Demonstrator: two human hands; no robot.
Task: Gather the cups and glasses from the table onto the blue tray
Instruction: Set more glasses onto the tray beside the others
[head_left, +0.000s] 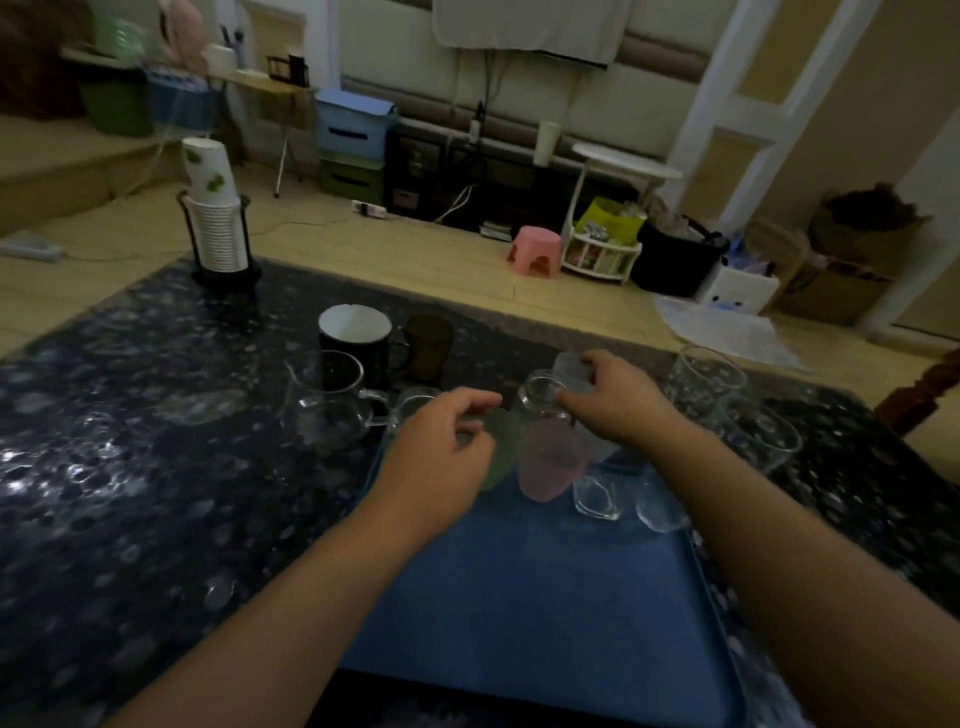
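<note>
My right hand (615, 400) pinches a small frosted cup (571, 370) by its rim, so I can lower it among the cups crowding the far end of the blue tray (519, 597). My left hand (441, 447) hovers over the green cup (501, 452), fingers loosely curled and holding nothing. Both forearms reach forward over the tray. More glasses wait on the desk (130, 441) either side.

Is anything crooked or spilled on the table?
Yes, one thing. The top paper cup on the stack of paper cups in the black holder at the table's far left corner leans to one side instead of sitting straight. I see no spills, and no cups or glasses on the blue tray look tipped over.
</note>
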